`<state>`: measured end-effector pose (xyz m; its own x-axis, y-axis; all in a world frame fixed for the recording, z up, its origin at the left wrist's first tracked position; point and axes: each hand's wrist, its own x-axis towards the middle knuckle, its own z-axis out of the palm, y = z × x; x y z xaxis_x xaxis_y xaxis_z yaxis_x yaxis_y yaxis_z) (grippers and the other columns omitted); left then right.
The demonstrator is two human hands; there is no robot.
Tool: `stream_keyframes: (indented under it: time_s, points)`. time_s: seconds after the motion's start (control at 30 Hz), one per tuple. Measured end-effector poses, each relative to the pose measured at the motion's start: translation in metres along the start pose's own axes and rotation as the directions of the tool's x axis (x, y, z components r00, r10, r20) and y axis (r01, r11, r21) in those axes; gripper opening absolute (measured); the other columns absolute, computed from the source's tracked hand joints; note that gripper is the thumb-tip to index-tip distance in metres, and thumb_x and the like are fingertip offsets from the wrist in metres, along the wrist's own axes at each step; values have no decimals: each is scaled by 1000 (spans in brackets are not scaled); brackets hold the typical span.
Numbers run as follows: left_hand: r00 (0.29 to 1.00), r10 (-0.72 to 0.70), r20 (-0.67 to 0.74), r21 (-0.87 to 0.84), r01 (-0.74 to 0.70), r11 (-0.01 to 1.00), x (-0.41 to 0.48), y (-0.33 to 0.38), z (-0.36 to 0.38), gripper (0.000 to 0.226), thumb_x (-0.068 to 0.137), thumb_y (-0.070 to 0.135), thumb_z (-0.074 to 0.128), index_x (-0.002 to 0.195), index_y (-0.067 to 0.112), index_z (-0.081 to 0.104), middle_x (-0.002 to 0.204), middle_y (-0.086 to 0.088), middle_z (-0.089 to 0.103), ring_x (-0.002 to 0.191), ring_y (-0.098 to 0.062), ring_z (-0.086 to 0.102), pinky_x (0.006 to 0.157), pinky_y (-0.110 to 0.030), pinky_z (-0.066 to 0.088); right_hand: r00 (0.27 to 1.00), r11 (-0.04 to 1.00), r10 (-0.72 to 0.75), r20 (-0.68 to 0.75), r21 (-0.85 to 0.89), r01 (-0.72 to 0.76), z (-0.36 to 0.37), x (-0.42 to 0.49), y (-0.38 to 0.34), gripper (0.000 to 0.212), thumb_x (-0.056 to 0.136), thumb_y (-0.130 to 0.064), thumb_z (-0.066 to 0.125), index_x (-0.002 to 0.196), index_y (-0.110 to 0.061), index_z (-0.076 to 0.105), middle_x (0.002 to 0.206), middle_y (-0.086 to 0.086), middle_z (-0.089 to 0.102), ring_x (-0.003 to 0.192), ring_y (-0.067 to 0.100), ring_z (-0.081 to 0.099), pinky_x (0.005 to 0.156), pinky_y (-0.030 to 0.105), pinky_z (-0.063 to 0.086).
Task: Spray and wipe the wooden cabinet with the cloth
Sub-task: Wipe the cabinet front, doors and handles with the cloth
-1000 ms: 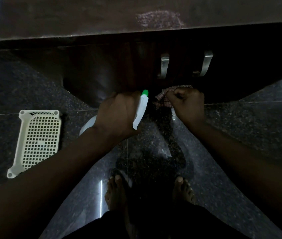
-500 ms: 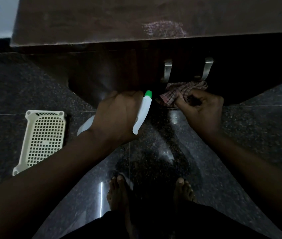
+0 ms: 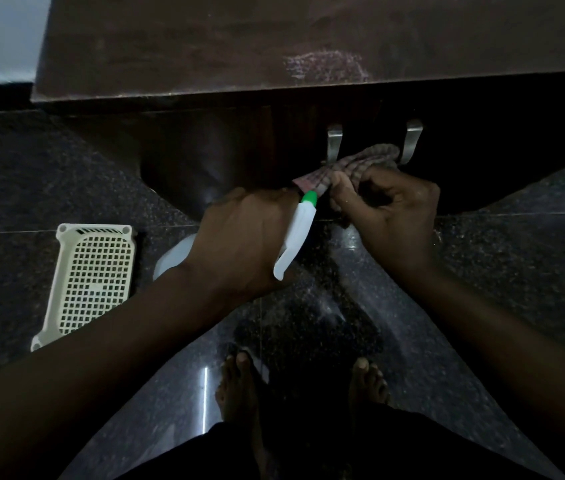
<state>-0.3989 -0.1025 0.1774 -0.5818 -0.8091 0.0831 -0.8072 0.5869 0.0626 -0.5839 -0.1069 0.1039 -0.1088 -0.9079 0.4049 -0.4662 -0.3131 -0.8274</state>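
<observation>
Moved since a second ago: checked cloth (image 3: pixel 360 166), then mostly hidden behind the knuckles, now bunches against the wooden cabinet (image 3: pixel 274 46) front between two metal handles (image 3: pixel 333 143).
Right hand (image 3: pixel 392 216): fingers curled tight round the cloth's near end.
Left hand (image 3: pixel 239 237): wrapped round white spray bottle (image 3: pixel 296 233), green nozzle pointing far, just beside the cloth.
Cream perforated basket (image 3: pixel 90 275): granite floor (image 3: pixel 516 271), left.
Bare feet (image 3: pixel 239 386): near edge.
</observation>
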Motion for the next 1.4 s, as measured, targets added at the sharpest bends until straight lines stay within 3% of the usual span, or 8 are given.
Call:
stream_keyframes:
  time_s: [0.33, 0.53, 0.67, 0.77, 0.87, 1.0, 1.17, 1.4]
  points:
    - [999, -3, -34, -40, 1, 999, -4, -6, -4, 28, 55, 14, 68, 77, 14, 51, 61, -3, 57, 47, -29, 50, 52, -26, 33, 992, 992, 122, 8, 7, -123, 11, 20, -13, 22, 91, -30, 72, 87, -8, 74, 78, -6, 69, 79, 2, 69, 70, 18, 52]
    - [995, 32, -89, -39, -35, 999, -4, -4, -2, 31, 53, 12, 68, 80, 13, 51, 59, -2, 55, 44, -29, 48, 49, -24, 32, 985, 993, 43, 167, -113, -25, 19, -1, 3, 18, 94, -20, 67, 105, -10, 76, 93, 1, 77, 82, 8, 70, 69, 33, 58]
    - [998, 28, -51, -24, -29, 999, -3, -6, 0, 29, 53, 12, 67, 76, 14, 49, 59, -2, 53, 44, -27, 46, 49, -25, 32, 996, 997, -14, 91, -73, 21, 22, 4, -4, 19, 98, -21, 63, 89, -11, 75, 68, -23, 58, 59, -7, 52, 54, 24, 41]
    - [999, 12, -45, -28, -13, 1000, -2, -7, 0, 22, 59, 13, 64, 75, 13, 49, 60, -2, 54, 47, -28, 48, 51, -27, 30, 1000, 1000, -15, 14, 1, 15, 24, 11, -9, 23, 99, -21, 61, 78, -15, 68, 61, -19, 53, 59, -9, 49, 55, 22, 39]
    - [996, 11, -86, -82, -18, 996, -2, -6, -2, 25, 56, 8, 63, 75, 13, 47, 58, -3, 53, 45, -28, 48, 48, -27, 37, 997, 1000, 6, 79, -12, -5, 24, 3, 0, 18, 97, -18, 64, 82, -13, 72, 68, -21, 60, 63, -8, 55, 59, 19, 41]
    - [993, 15, -119, -90, -26, 996, 1, -5, -2, 27, 57, 8, 63, 78, 14, 48, 58, -2, 54, 45, -28, 49, 50, -24, 32, 995, 995, 15, 103, -104, -5, 20, -7, 20, 15, 94, -13, 66, 99, -4, 77, 92, 4, 77, 84, 11, 71, 71, 31, 57]
    - [996, -7, -88, -88, 0, 996, 6, 0, -2, 28, 54, 9, 66, 77, 14, 50, 57, -2, 56, 44, -29, 50, 51, -23, 26, 992, 984, -84, 89, -150, 97, 9, -14, 30, 15, 95, -16, 66, 96, -4, 75, 91, 1, 74, 83, 12, 69, 71, 35, 56]
    - [1000, -15, -14, -113, 13, 993, 9, 10, -2, 29, 55, 6, 66, 70, 16, 44, 56, -1, 52, 43, -25, 46, 51, -24, 24, 928, 929, 345, -141, 195, -316, 13, -7, 24, 27, 92, -38, 69, 85, -14, 79, 74, 2, 74, 72, 17, 71, 65, 39, 57]
